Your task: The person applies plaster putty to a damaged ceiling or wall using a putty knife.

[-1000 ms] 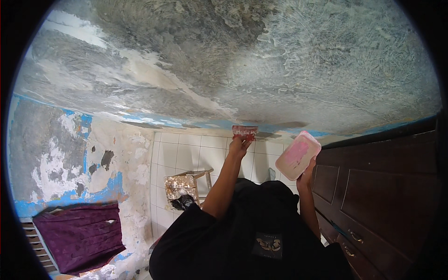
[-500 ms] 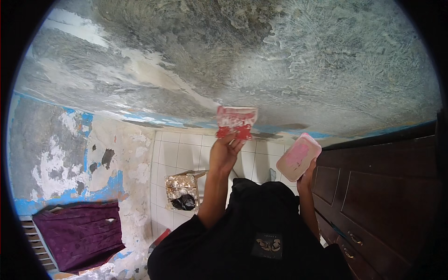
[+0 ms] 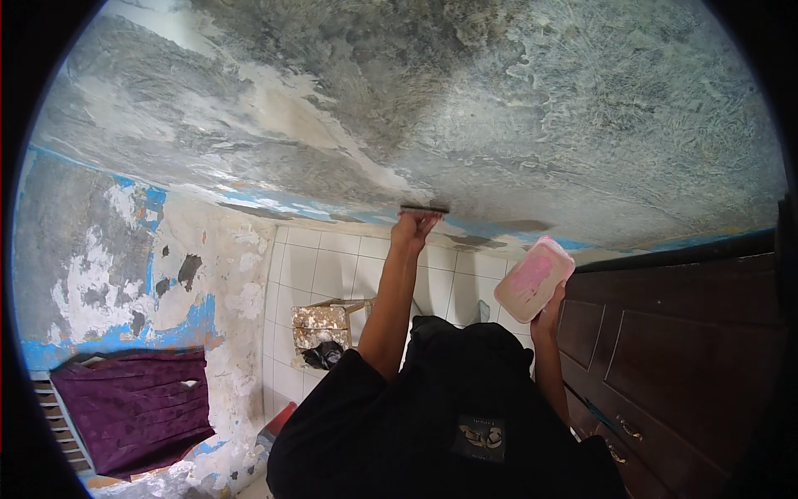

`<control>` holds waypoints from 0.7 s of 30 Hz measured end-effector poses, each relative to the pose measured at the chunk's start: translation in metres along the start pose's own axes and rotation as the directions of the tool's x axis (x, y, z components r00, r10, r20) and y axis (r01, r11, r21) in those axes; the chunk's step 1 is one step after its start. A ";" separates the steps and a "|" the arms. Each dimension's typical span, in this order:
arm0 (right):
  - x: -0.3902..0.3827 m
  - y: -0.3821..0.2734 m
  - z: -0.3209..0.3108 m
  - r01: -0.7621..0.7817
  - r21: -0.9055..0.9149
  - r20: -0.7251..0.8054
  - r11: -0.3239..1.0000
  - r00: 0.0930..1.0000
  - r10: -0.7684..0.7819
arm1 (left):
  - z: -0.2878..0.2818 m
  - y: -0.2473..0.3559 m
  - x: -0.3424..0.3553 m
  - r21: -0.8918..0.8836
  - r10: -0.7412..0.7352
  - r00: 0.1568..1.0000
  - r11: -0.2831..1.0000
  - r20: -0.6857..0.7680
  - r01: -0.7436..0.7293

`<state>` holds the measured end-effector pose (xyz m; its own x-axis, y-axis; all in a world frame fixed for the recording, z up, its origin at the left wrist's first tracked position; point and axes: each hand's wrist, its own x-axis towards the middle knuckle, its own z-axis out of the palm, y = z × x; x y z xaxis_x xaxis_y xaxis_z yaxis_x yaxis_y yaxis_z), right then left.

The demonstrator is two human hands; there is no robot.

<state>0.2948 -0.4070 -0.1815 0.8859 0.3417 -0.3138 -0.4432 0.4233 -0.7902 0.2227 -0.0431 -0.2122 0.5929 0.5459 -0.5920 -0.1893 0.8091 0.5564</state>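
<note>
My left hand [image 3: 413, 231] is closed around a putty scraper [image 3: 425, 209], which showed a wide red, white-smeared face a moment ago. The scraper is seen almost edge-on now, as a thin dark strip against the grey plaster wall [image 3: 532, 133]; much of it is hidden by my fingers. Off to the right, my right hand [image 3: 549, 314] grips a shallow rectangular pink plastic tray [image 3: 532, 279] by its lower right side. Rounded corners and a beige face with a bright pink patch mark the tray.
A paint-spattered wooden stool [image 3: 320, 323] bearing a black plastic bag [image 3: 324, 355] stands on white floor tiles [image 3: 337, 262]. Dark wooden furniture [image 3: 673, 358] with handles borders the right. A purple cloth [image 3: 133, 407] hangs by the peeling left wall [image 3: 91, 274].
My left hand has risen slightly and tilted the scraper against the wall, so its broad red face no longer shows. The tray in my right hand has hardly moved.
</note>
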 end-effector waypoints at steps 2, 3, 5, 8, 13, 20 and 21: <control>-0.004 0.000 -0.012 0.010 0.008 -0.036 1.000 0.999 -0.010 | 0.057 0.014 -0.038 0.071 -0.003 0.999 0.997 0.051 -0.001; -0.007 0.001 -0.011 0.006 0.008 -0.034 1.000 0.999 -0.006 | 0.071 0.025 -0.065 0.071 -0.001 0.999 0.997 0.047 -0.003; -0.008 0.003 -0.005 -0.016 0.014 -0.055 1.000 0.998 0.017 | 0.080 0.043 -0.109 0.003 0.068 0.992 0.998 0.103 -0.069; -0.008 0.012 -0.004 -0.054 0.013 -0.068 0.998 0.996 0.055 | 0.068 0.053 -0.164 -0.072 0.131 0.991 0.989 -0.028 -0.133; -0.015 0.019 -0.005 -0.076 -0.017 -0.082 0.997 0.994 0.075 | 0.030 0.051 -0.171 -0.057 0.275 0.944 0.955 -0.181 -0.290; -0.023 0.006 -0.007 -0.055 -0.049 -0.039 0.997 0.998 0.053 | -0.058 -0.041 -0.034 -0.028 -0.038 0.970 0.999 -0.240 0.033; -0.023 0.006 -0.005 -0.061 -0.050 -0.023 0.997 0.998 0.060 | -0.062 -0.040 -0.023 0.010 -0.036 0.978 0.999 -0.204 0.039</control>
<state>0.2721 -0.4163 -0.1816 0.8605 0.3473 -0.3727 -0.4892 0.3595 -0.7946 0.1683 -0.0747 -0.2573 0.4268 0.5494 -0.7183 -0.1579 0.8274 0.5390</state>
